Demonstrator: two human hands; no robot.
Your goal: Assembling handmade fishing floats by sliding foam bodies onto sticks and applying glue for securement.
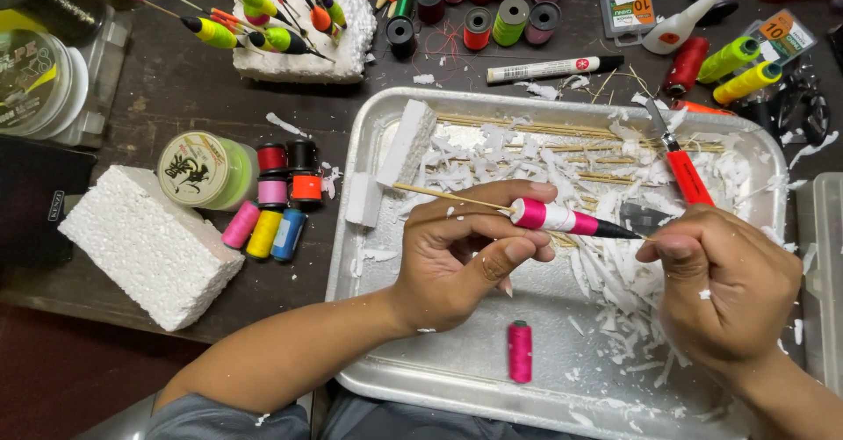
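Note:
My left hand (465,251) grips a fishing float (562,220) with a pink and white body, a black tip and a thin wooden stem pointing left. My right hand (724,286) pinches at the float's black tip, fingers closed, perhaps on a fine thread that I cannot make out. Both hands hover over a silver metal tray (457,365) strewn with white foam shavings (632,282). A pink thread spool (520,350) lies in the tray below my hands. A red-handled knife (683,172) rests at the tray's upper right among bamboo sticks (527,128).
A foam block (149,247) lies at left, beside a green line spool (204,169) and small coloured thread spools (272,203). Finished floats stand stuck in a foam base (303,45). More spools (492,14), a white marker (549,69) and yellow bobbins (742,69) lie behind the tray.

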